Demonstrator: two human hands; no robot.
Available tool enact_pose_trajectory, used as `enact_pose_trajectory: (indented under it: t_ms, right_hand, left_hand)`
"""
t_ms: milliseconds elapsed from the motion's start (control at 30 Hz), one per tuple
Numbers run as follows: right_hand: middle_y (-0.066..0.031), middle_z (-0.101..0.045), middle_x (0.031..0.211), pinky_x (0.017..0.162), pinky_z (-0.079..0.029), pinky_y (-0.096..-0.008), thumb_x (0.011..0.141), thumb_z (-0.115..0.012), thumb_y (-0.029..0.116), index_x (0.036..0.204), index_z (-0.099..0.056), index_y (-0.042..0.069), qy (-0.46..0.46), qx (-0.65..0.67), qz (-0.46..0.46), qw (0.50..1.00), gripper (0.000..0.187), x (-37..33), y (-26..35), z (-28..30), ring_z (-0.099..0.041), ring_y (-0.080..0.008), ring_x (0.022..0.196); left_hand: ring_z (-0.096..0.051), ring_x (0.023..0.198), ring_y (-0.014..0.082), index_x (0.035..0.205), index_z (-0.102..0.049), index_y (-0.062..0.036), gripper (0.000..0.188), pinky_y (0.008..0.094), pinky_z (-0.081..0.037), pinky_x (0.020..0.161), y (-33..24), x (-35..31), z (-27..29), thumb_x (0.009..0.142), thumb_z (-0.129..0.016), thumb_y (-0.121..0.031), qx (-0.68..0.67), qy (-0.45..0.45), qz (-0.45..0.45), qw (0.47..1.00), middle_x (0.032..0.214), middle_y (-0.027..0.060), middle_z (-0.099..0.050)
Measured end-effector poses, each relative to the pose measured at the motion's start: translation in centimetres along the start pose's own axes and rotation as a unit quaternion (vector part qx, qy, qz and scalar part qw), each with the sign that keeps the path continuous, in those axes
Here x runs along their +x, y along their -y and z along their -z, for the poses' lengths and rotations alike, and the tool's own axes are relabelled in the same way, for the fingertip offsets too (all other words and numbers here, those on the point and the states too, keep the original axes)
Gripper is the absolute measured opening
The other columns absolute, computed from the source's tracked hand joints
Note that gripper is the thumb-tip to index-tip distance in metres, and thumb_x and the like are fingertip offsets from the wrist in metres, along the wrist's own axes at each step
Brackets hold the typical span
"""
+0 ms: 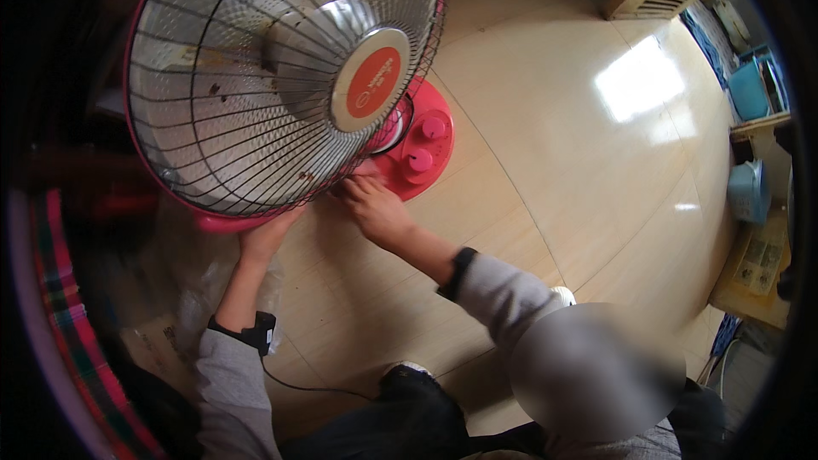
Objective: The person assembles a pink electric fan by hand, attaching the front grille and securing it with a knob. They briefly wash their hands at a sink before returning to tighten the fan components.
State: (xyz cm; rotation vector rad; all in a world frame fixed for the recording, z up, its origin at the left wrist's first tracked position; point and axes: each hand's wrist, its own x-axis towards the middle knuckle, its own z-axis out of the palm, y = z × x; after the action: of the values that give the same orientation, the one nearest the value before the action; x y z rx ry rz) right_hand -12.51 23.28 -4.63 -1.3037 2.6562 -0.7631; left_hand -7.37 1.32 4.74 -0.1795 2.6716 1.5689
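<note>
A pink dish-shaped electric heater with a black wire guard fills the upper left, its dish tilted above a round pink base. Two pink knobs stick up from that base. My left hand reaches behind the dish's lower rim, which hides its fingers. Beside the base's near-left edge is my right hand, fingers bent and closed. The dish covers its fingertips, so what they grip does not show.
Clear plastic wrapping lies on the tiled floor near my left forearm. Plaid cloth runs along the left edge. Blue containers stand at the far right. A thin black cable trails from my left wrist.
</note>
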Motion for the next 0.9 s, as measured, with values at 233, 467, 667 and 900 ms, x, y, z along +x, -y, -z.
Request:
enact_pose_trajectory:
  t_ms: [233, 467, 667, 900]
  right_hand:
    - [-0.018, -0.044, 0.151, 0.116, -0.033, -0.0472, 0.086, -0.054, 0.011, 0.131, -0.06, -0.001, -0.048, -0.045, 0.029, 0.997, 0.047, -5.1, -1.6, 0.2, -0.046, -0.0326, 0.133]
    - [-0.0152, -0.054, 0.137, 0.112, -0.038, -0.0435, 0.084, -0.057, 0.015, 0.107, -0.069, 0.003, 0.134, -0.051, -0.002, 0.99, 0.029, 3.3, -0.5, -0.3, -0.049, -0.0321, 0.128]
    - [-0.0211, -0.048, 0.139, 0.106, -0.046, -0.0414, 0.082, -0.057, 0.007, 0.133, -0.058, 0.0, -0.156, -0.042, 0.056, 0.985, 0.052, -4.0, -3.6, 2.9, -0.051, -0.0357, 0.124]
    - [-0.0199, -0.053, 0.121, 0.102, -0.045, -0.044, 0.08, -0.056, 0.004, 0.124, -0.06, -0.002, -0.065, 0.026, 0.006, 0.997, 0.045, -3.2, -1.5, 2.1, -0.053, -0.0354, 0.116]
  left_hand:
    - [-0.068, 0.101, 0.0165, 0.113, -0.072, -0.0051, 0.031, 0.0315, -0.052, 0.089, 1.8, -0.3, -0.7, 0.086, -0.077, -0.02, 0.0, -0.028, -0.003, 1.0, 0.11, 0.0036, -0.074]
    - [-0.068, 0.103, 0.0179, 0.115, -0.071, -0.0072, 0.031, 0.0329, -0.051, 0.091, 0.2, 0.1, -0.9, 0.087, -0.074, -0.02, -0.097, -0.017, 0.03, 0.995, 0.114, 0.0042, -0.074]
    - [-0.064, 0.114, 0.0155, 0.124, -0.067, -0.0036, 0.037, 0.0318, -0.049, 0.099, -0.2, -0.3, -0.8, 0.091, -0.072, -0.019, 0.116, -0.036, -0.046, 0.992, 0.123, 0.0044, -0.07]
    - [-0.067, 0.103, 0.0203, 0.109, -0.073, -0.0062, 0.038, 0.0347, -0.052, 0.091, 0.0, -0.6, -1.6, 0.076, -0.085, -0.019, 0.022, -0.104, -0.012, 0.994, 0.109, 0.0067, -0.073]
